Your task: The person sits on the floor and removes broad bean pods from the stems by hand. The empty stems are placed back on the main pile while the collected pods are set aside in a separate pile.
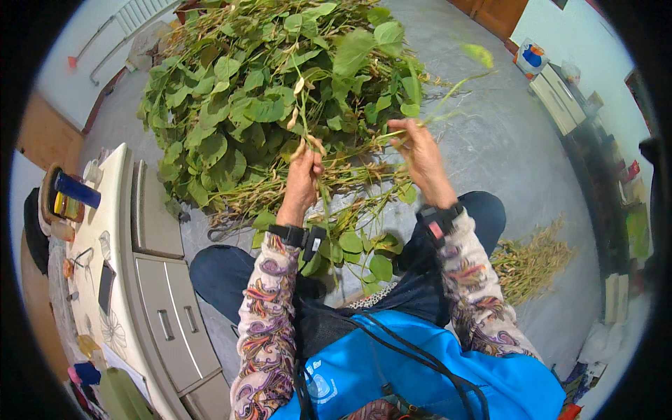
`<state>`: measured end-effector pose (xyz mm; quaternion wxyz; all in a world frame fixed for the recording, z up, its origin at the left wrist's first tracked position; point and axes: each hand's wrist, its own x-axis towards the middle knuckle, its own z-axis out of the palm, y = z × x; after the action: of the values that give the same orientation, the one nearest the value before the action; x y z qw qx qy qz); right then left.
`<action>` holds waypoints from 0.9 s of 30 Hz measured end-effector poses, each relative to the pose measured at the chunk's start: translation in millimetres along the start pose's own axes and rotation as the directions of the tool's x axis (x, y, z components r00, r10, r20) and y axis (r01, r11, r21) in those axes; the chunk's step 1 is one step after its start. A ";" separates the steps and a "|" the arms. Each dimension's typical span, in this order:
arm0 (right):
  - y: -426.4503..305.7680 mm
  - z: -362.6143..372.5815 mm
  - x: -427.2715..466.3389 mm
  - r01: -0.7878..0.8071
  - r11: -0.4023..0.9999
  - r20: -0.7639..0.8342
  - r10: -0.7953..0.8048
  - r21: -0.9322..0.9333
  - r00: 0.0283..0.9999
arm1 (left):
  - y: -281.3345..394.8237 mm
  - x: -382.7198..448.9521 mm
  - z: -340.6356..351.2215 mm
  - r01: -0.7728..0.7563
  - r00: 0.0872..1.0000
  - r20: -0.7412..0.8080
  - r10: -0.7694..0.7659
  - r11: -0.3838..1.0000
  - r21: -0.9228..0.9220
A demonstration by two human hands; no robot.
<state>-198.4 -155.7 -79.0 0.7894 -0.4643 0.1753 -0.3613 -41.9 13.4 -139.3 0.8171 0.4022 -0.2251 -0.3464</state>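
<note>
My left hand [301,184] grips a green soybean stem [304,118] that stands up from the fist, with tan pods [293,118] along it. Between the thumb and fingers of my right hand [424,160] are thin leaf stalks [451,95]; their far ends blur, with a yellow-green leaf [478,54] near the tip. Behind both hands rises a large heap of leafy soybean plants [226,115]. Stems with dry pods [252,197] lie along its near side. Loose green leaves [350,241] rest on the floor between my knees.
At left stands a cabinet [170,315] with a pale top bearing a phone [106,287] and a blue cylinder [77,190]. A small bundle of podded stems [533,260] lies on the grey floor [530,157] at right. A blue drawstring bag [420,357] covers my lap.
</note>
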 end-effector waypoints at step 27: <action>3.4 80.5 83.7 -0.231 0.954 0.242 0.183 0.190 0.953 | 32.7 -15.1 -24.7 0.226 0.956 -0.294 -0.014 0.675 0.702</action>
<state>-91.0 -167.2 -36.2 0.8834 -0.3921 0.0937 -0.2390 -23.3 51.3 -128.3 0.5869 0.7501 -0.2061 -0.2247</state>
